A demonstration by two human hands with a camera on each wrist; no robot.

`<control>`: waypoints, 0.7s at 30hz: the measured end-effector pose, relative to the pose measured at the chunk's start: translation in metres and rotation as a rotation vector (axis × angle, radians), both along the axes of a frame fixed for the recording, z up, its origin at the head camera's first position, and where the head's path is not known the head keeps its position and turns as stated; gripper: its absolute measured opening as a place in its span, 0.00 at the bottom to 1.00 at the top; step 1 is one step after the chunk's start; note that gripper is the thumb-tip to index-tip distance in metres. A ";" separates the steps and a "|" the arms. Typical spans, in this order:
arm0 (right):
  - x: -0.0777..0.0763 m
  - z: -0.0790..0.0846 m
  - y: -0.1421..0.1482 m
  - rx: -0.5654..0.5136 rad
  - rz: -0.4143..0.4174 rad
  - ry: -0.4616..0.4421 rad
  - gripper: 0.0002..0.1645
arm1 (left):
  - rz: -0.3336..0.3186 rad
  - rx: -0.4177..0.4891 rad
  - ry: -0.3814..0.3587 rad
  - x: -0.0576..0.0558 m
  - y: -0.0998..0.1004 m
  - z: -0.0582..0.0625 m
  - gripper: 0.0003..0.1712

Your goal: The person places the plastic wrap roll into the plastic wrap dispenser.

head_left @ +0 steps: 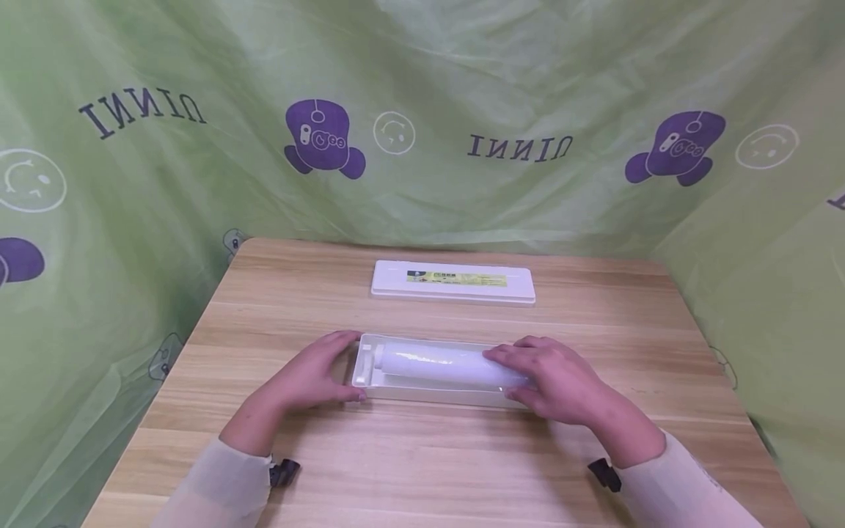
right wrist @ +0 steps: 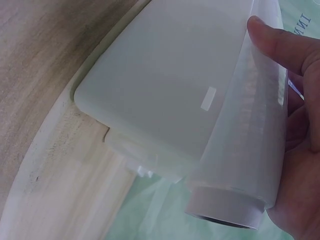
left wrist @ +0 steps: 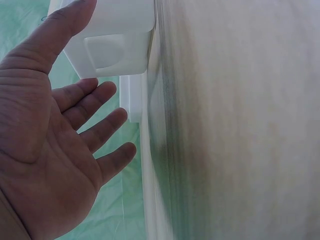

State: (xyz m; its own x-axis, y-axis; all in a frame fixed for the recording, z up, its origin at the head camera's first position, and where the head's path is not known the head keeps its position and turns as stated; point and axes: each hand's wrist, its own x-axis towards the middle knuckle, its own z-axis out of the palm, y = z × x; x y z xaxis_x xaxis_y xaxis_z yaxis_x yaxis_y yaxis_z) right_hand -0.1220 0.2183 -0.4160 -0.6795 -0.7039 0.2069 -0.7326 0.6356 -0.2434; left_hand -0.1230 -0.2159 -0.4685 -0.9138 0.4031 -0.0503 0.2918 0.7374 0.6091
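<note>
A long white open box (head_left: 429, 392) lies crosswise on the table with a roll of clear plastic film (head_left: 429, 361) in it. My right hand (head_left: 554, 374) holds the roll near its right end, thumb on the near side. In the right wrist view the film roll (right wrist: 245, 130) sits raised above the box wall (right wrist: 165, 70), its hollow end facing the camera. At the box's left end is my left hand (head_left: 304, 378), thumb at the near corner and fingertips at the far one. The left wrist view shows its fingers (left wrist: 102, 132) spread and fairly straight beside the end wall (left wrist: 112, 55).
Behind the box lies a flat white lid (head_left: 455, 293) bearing a yellow-green printed label (head_left: 455, 279). Both rest on the wooden table (head_left: 436, 455). A green curtain (head_left: 422, 205) with purple figures hangs around the back and sides.
</note>
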 end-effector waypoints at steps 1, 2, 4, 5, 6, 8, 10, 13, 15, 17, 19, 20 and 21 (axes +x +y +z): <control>0.000 0.000 0.000 0.000 0.002 -0.003 0.40 | 0.000 0.000 -0.001 0.000 0.000 0.000 0.66; 0.000 0.000 -0.001 0.000 0.005 -0.005 0.40 | 0.001 0.000 -0.001 0.000 0.000 -0.001 0.66; -0.001 0.000 -0.001 -0.001 0.013 -0.007 0.40 | 0.002 0.000 0.003 0.000 0.000 -0.001 0.66; -0.002 0.000 -0.001 0.000 0.017 -0.006 0.40 | 0.001 -0.001 0.005 0.000 0.000 -0.002 0.66; -0.002 0.000 -0.001 0.004 0.022 -0.004 0.39 | 0.001 -0.001 0.007 0.000 0.000 -0.002 0.66; -0.003 0.000 -0.001 0.008 0.033 0.002 0.39 | 0.001 0.000 0.009 0.000 0.000 -0.002 0.66; -0.004 0.000 -0.001 0.011 0.045 0.007 0.39 | -0.002 -0.002 0.010 0.000 0.000 -0.002 0.66; -0.006 0.000 -0.002 0.008 0.066 0.017 0.40 | -0.002 -0.002 0.009 0.000 0.000 -0.002 0.66; -0.007 0.000 -0.002 0.007 0.080 0.020 0.40 | -0.002 -0.002 0.010 -0.001 0.000 -0.002 0.66; -0.008 -0.001 -0.003 0.008 0.088 0.019 0.40 | -0.003 -0.002 0.011 -0.001 0.000 -0.002 0.66; -0.008 -0.001 -0.005 0.014 0.091 0.013 0.40 | -0.004 -0.002 0.014 -0.001 0.000 -0.002 0.66; -0.009 -0.001 -0.006 0.018 0.092 0.008 0.40 | -0.004 -0.003 0.015 -0.001 -0.001 -0.002 0.66; -0.009 -0.001 -0.006 0.023 0.089 0.001 0.40 | -0.005 -0.004 0.015 0.000 -0.001 -0.002 0.66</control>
